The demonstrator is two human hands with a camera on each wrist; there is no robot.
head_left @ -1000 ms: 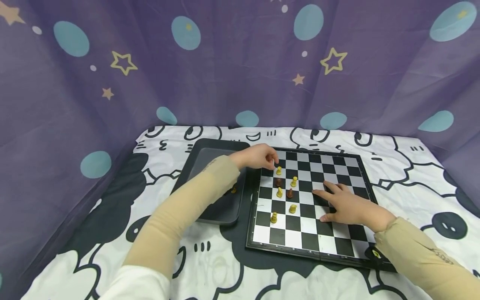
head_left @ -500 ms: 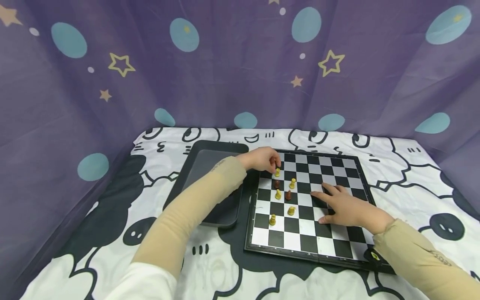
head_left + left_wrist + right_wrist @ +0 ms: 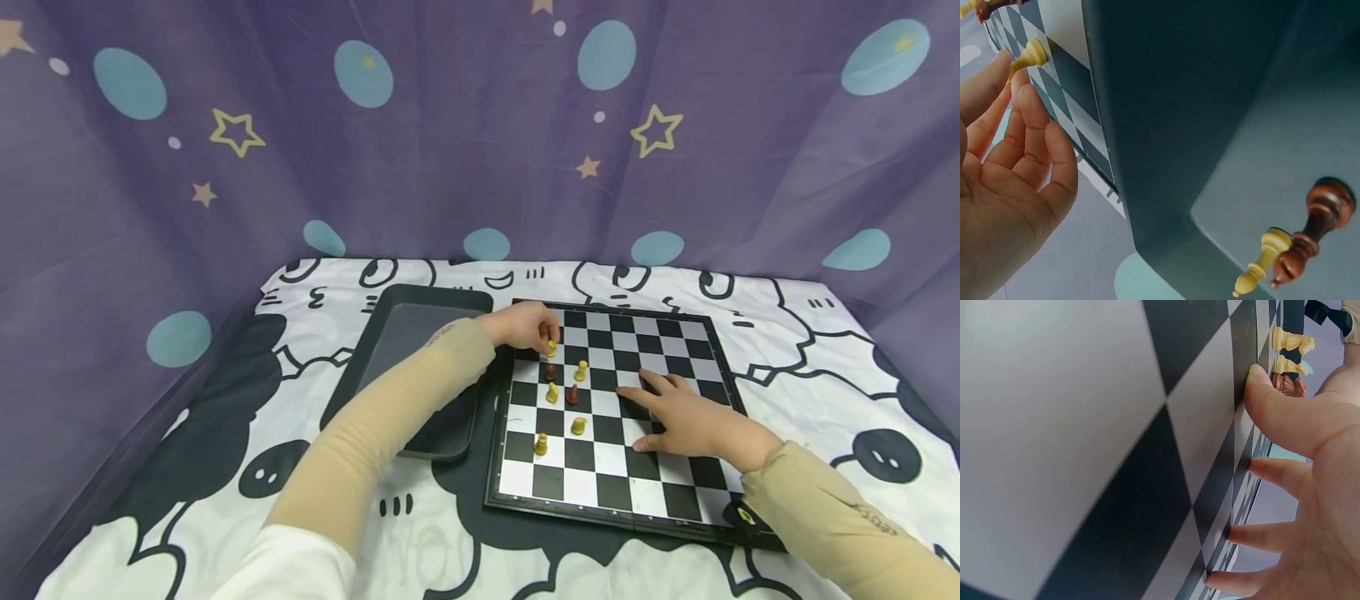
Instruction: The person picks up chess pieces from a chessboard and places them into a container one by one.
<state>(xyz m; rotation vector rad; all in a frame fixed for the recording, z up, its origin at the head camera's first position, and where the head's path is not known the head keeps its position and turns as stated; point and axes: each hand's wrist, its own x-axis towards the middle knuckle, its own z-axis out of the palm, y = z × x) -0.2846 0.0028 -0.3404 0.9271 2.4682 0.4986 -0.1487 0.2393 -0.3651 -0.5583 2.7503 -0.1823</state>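
Observation:
A black-and-white chessboard (image 3: 649, 492) lies on the cloth with several chess pieces standing near its left side. My left hand (image 3: 522, 325) reaches over the board's far left part. Its thumb and fingers pinch the upper end of a yellow chess piece (image 3: 1034, 54), whose base stands on a square; the piece's top is hidden by the fingers. Just nearer are a brown piece (image 3: 551, 372) and a yellow piece (image 3: 581, 370). My right hand (image 3: 690, 421) rests on the middle right of the board, fingers spread and tips touching the squares, holding nothing.
Left of the board stands a dark tray (image 3: 442, 446), partly covered by my left sleeve. Inside it lie a brown bishop (image 3: 1313, 231) and a smaller yellow piece (image 3: 1264, 261). A purple patterned curtain (image 3: 480, 150) hangs behind the cloth.
My left hand has come down from just above the yellow piece to its top, and its fingers have met it. The right hand stays in place. The head view has shifted slightly.

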